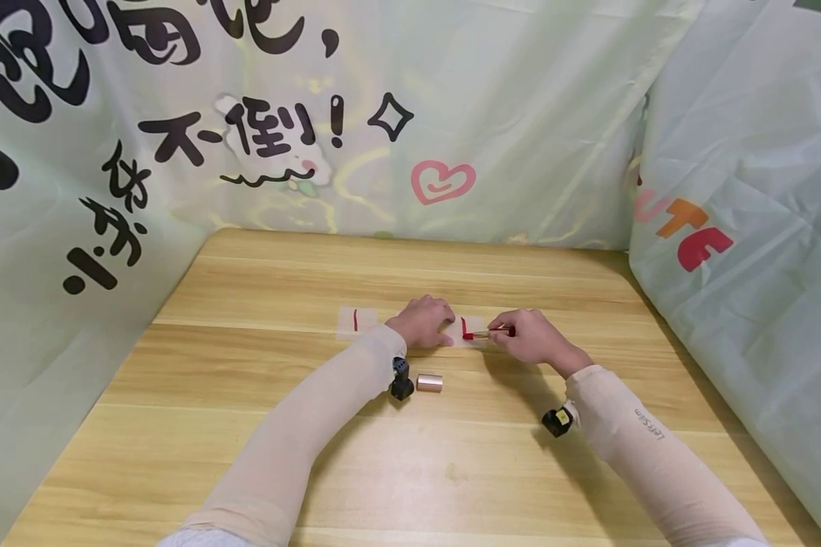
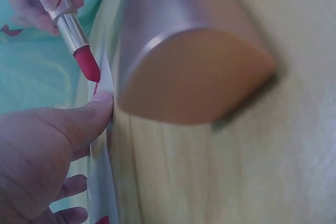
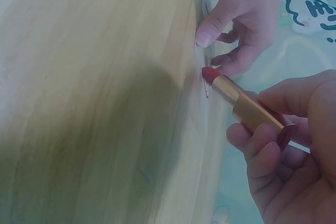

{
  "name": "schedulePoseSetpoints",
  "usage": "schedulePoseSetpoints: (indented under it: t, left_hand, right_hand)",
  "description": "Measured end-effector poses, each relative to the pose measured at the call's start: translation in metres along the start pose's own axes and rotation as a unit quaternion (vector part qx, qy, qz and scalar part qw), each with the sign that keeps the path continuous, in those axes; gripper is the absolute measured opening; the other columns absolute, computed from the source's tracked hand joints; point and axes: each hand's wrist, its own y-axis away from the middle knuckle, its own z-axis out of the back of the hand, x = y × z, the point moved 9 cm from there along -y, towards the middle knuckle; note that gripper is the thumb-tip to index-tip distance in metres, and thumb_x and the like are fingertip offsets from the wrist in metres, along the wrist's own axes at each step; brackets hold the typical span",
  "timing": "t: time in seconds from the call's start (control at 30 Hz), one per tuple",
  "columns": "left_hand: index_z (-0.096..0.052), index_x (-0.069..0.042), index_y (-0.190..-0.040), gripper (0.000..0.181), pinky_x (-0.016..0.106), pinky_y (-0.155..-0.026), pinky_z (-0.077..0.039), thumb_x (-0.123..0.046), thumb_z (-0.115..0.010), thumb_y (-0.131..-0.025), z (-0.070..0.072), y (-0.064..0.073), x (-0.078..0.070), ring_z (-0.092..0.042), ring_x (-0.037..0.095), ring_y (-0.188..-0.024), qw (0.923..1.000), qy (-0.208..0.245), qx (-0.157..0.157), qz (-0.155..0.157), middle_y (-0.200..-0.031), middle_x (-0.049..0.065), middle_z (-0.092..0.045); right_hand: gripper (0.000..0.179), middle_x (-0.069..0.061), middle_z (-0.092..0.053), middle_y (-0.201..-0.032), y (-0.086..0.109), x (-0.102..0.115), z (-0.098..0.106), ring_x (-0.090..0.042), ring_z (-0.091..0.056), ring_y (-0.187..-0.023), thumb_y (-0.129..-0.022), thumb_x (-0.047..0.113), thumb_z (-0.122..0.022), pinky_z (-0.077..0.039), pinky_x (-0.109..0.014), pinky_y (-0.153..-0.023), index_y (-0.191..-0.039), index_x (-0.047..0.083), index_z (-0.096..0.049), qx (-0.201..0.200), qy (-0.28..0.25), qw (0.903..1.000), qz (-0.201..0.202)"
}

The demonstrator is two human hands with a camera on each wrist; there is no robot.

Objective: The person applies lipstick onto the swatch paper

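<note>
My right hand [image 1: 532, 336] pinches an uncapped lipstick [image 3: 254, 111] with a gold case and a red bullet. Its red tip [image 2: 88, 66] touches a small pale sheet of paper [image 1: 480, 324], which bears an L-shaped red mark. To the left of that mark, my left hand [image 1: 423, 323] rests with thumb and fingers spread, the thumb tip pressing the sheet's edge. Nearer to me lies the metallic pink-gold lipstick cap [image 1: 429, 383] on its side, looming large in the left wrist view.
A second pale sheet [image 1: 366, 324] with one upright red stroke lies left of my left hand. Both sheets lie on a wooden table [image 1: 246, 441]. Printed cloth [image 1: 534, 152] hangs behind the table and at its sides. A small black camera [image 1: 401, 380] sits on each wrist.
</note>
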Motion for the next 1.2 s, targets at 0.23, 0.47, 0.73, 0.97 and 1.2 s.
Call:
schedulePoseSetpoints:
  t: [0.23,0.47,0.73,0.97,1.2]
  left_hand:
    - [-0.056,-0.018,-0.125,0.053,0.041,-0.099,-0.032,-0.048,-0.062,-0.082,-0.0008,-0.0010,0.0008,-0.039,0.023,-0.119,1.0000,-0.002,-0.001,0.000,-0.134,-0.001,-0.045]
    - [-0.055,-0.018,-0.126,0.054,0.041,-0.099,-0.031,-0.048,-0.061,-0.082,-0.0018,-0.0010,0.0011,-0.038,0.022,-0.120,1.0000,-0.001,0.000,0.001,-0.135,-0.001,-0.045]
    - [-0.054,-0.017,-0.126,0.055,0.041,-0.100,-0.030,-0.047,-0.062,-0.081,0.0010,0.0007,0.0001,-0.038,0.021,-0.120,1.0000,0.002,0.001,0.006,-0.135,0.000,-0.045]
    - [-0.054,-0.018,-0.126,0.055,0.041,-0.101,-0.030,-0.049,-0.061,-0.081,0.0006,-0.0004,0.0001,-0.038,0.021,-0.120,0.9999,-0.010,0.010,0.006,-0.134,0.000,-0.045]
    - [-0.053,-0.017,-0.127,0.056,0.040,-0.101,-0.029,-0.049,-0.060,-0.082,0.0034,0.0014,0.0010,-0.038,0.021,-0.120,0.9999,-0.004,0.009,0.007,-0.134,0.000,-0.045]
  right_hand:
    - [0.020,0.004,-0.063,-0.071,-0.0010,0.0012,0.0025,-0.009,-0.051,-0.055,-0.087,0.019,-0.059,-0.044,-0.028,-0.052,-0.099,0.006,-0.068,-0.009,-0.005,0.9999,0.007]
    - [0.019,0.004,-0.061,-0.068,-0.0011,-0.0018,0.0033,-0.011,-0.048,-0.052,-0.086,0.018,-0.060,-0.042,-0.028,-0.049,-0.098,0.006,-0.068,-0.011,-0.007,0.9999,-0.004]
    - [0.022,0.000,-0.061,-0.068,-0.0017,-0.0028,0.0051,-0.012,-0.048,-0.053,-0.087,0.019,-0.059,-0.041,-0.029,-0.049,-0.101,0.005,-0.067,-0.013,-0.012,0.9998,-0.010]
    - [0.021,-0.003,-0.062,-0.068,-0.0014,-0.0008,0.0075,-0.012,-0.048,-0.052,-0.088,0.020,-0.058,-0.040,-0.029,-0.049,-0.100,0.005,-0.067,-0.024,-0.017,0.9996,0.002]
    - [0.021,-0.001,-0.061,-0.066,-0.0019,-0.0016,0.0091,-0.013,-0.048,-0.052,-0.088,0.022,-0.058,-0.041,-0.029,-0.048,-0.099,0.007,-0.067,-0.034,-0.019,0.9992,-0.001]
